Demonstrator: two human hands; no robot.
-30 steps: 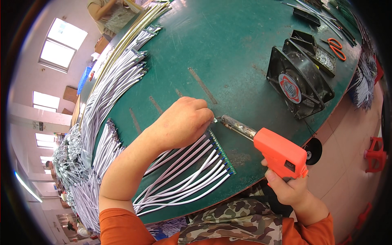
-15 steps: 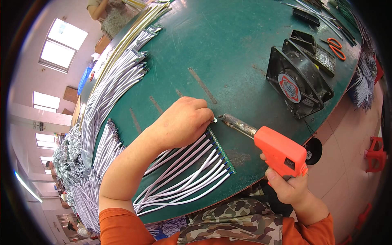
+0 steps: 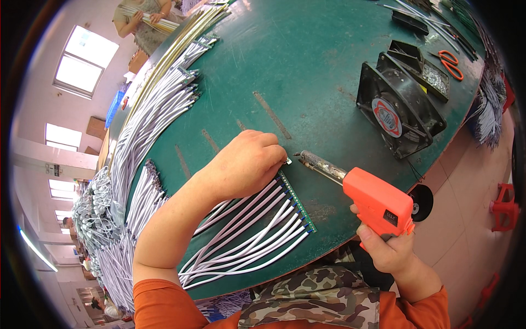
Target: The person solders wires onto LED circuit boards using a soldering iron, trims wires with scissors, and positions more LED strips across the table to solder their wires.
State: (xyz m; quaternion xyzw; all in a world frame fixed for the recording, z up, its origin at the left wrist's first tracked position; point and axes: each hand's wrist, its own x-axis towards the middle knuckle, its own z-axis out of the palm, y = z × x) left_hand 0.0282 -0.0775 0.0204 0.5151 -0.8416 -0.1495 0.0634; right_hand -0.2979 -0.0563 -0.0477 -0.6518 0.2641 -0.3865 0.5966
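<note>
My right hand [image 3: 386,247] grips an orange-red soldering gun [image 3: 378,200] by its handle. The gun's dark metal tip [image 3: 304,156] points left, a short way from the fingers of my left hand [image 3: 252,162]. Those fingers are pinched together at the upper end of a narrow green circuit board strip [image 3: 297,203]; what they hold is hidden behind the knuckles. A small pale piece [image 3: 288,161] shows just beside the fingertips. White cables [image 3: 257,236] run from the strip toward the left and lie on the green table [image 3: 307,71].
A black square fan [image 3: 397,109] stands at the right, near a black tray [image 3: 435,79] and orange-handled scissors [image 3: 451,64]. Bundled white cables [image 3: 148,120] line the table's left side. Another person [image 3: 145,22] holds pale strips at the top left.
The soldering gun has shifted very slightly right. My left hand stays in place. At the top left, the other person's hands have come into view with pale strips.
</note>
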